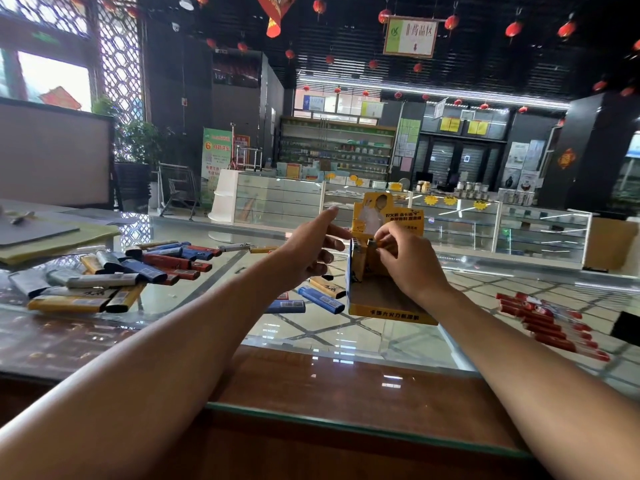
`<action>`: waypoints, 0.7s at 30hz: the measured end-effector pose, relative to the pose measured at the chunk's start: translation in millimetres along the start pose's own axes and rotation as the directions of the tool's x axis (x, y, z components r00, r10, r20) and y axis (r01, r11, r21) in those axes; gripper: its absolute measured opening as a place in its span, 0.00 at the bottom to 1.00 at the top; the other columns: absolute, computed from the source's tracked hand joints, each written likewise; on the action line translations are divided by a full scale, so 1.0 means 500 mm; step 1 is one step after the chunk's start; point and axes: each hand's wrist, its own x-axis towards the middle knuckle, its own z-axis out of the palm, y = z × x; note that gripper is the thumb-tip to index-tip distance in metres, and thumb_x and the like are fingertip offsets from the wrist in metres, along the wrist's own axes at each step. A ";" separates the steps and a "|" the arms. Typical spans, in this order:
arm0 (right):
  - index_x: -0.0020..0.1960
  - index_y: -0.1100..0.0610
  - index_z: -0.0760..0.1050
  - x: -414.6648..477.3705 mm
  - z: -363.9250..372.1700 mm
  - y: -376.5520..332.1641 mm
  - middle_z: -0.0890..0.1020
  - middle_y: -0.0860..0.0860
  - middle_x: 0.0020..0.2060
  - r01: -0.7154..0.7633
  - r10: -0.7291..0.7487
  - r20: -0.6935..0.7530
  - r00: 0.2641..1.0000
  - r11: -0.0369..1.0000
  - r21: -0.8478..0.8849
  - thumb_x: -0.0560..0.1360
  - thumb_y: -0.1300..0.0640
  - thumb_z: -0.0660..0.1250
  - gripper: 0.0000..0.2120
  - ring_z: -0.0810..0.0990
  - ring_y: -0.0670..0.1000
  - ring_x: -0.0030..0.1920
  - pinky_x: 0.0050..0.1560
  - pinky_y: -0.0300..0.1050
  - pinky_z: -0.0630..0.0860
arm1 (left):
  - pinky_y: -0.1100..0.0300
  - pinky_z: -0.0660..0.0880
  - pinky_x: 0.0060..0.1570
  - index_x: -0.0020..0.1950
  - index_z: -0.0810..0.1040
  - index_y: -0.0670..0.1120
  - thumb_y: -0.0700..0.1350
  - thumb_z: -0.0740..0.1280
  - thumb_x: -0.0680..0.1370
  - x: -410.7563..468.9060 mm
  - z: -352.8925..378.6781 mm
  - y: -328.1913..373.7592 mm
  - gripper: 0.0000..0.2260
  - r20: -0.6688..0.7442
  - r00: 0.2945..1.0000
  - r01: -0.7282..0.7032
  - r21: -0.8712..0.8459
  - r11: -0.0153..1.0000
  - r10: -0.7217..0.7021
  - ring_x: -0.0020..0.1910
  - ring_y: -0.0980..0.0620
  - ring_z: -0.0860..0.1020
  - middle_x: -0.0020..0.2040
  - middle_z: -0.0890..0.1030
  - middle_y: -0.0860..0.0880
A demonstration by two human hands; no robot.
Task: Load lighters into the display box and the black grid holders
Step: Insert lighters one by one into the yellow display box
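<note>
Right, the right hand [405, 261] pinches a yellow plastic lighter with a metal cap [372, 242] between its fingertips, over the back of the open yellow cardboard display box [391, 311]. The box stands upright on the glass surface [346, 344]. The left hand [310, 252] hangs just beside the box's left wall, fingers loose and spread, holding nothing, perhaps brushing the card. A heap of mixed-colour lighters [114, 275] lies at left, and a row of red lighters [550, 323] at right.

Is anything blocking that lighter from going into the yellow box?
Nothing visible does. The right hand pinches the lighter just above the open display box, beside a standing lighter already inside; the left hand is off to its left.
</note>
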 end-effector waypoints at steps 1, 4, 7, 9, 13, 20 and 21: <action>0.57 0.53 0.77 0.001 0.000 0.001 0.85 0.51 0.50 0.000 0.000 0.001 1.000 1.000 0.005 0.78 0.64 0.71 0.11 0.82 0.50 0.51 0.48 0.40 0.76 | 0.61 0.63 0.31 0.51 0.81 0.46 0.63 0.54 0.84 0.000 0.000 0.000 0.25 0.000 1.000 0.000 -0.006 1.000 0.000 0.35 0.54 0.68 0.43 0.75 0.48; 0.56 0.54 0.78 0.002 0.000 0.004 0.85 0.51 0.49 -0.006 0.006 0.003 1.000 1.000 0.022 0.78 0.64 0.71 0.10 0.82 0.50 0.50 0.49 0.40 0.77 | 0.61 0.62 0.30 0.51 0.81 0.45 0.64 0.55 0.84 0.003 0.000 0.000 0.25 -0.004 1.000 0.008 -0.024 1.000 -0.008 0.35 0.53 0.68 0.42 0.75 0.48; 0.56 0.54 0.78 0.003 0.001 0.006 0.85 0.51 0.50 -0.005 0.005 -0.005 1.000 1.000 0.030 0.78 0.64 0.71 0.10 0.83 0.50 0.51 0.50 0.42 0.79 | 0.61 0.62 0.30 0.51 0.81 0.45 0.64 0.55 0.84 0.005 0.001 0.001 0.25 -0.012 1.000 0.013 -0.034 0.999 -0.014 0.35 0.53 0.68 0.42 0.75 0.48; 0.57 0.54 0.78 0.003 0.002 0.007 0.85 0.51 0.50 -0.013 0.013 -0.003 1.000 0.999 0.041 0.78 0.63 0.71 0.10 0.83 0.51 0.51 0.51 0.43 0.81 | 0.61 0.63 0.30 0.51 0.81 0.45 0.64 0.55 0.84 0.005 0.001 0.001 0.25 -0.018 1.000 0.013 -0.033 0.999 -0.014 0.35 0.53 0.68 0.42 0.75 0.48; 0.57 0.53 0.78 0.005 0.001 0.010 0.85 0.51 0.51 -0.032 0.032 -0.003 0.999 0.998 0.058 0.78 0.63 0.71 0.09 0.82 0.50 0.52 0.51 0.44 0.81 | 0.61 0.63 0.29 0.51 0.81 0.45 0.64 0.55 0.84 0.005 0.001 0.002 0.25 -0.020 1.000 0.016 -0.043 0.999 -0.017 0.34 0.54 0.68 0.41 0.75 0.49; 0.56 0.54 0.79 0.007 -0.001 0.009 0.84 0.50 0.50 -0.073 0.072 0.011 0.997 0.991 0.109 0.78 0.63 0.71 0.08 0.81 0.48 0.50 0.45 0.30 0.73 | 0.62 0.63 0.28 0.52 0.80 0.45 0.64 0.55 0.84 0.004 0.001 0.005 0.26 -0.012 0.999 0.030 -0.059 0.998 -0.031 0.33 0.55 0.68 0.39 0.75 0.50; 0.56 0.54 0.79 0.007 -0.001 0.010 0.84 0.50 0.50 -0.075 0.074 0.013 0.997 0.991 0.110 0.78 0.63 0.71 0.08 0.81 0.48 0.50 0.45 0.30 0.73 | 0.62 0.63 0.28 0.52 0.80 0.45 0.64 0.55 0.84 0.004 0.001 0.005 0.26 -0.011 0.999 0.030 -0.062 0.998 -0.031 0.33 0.55 0.68 0.39 0.75 0.50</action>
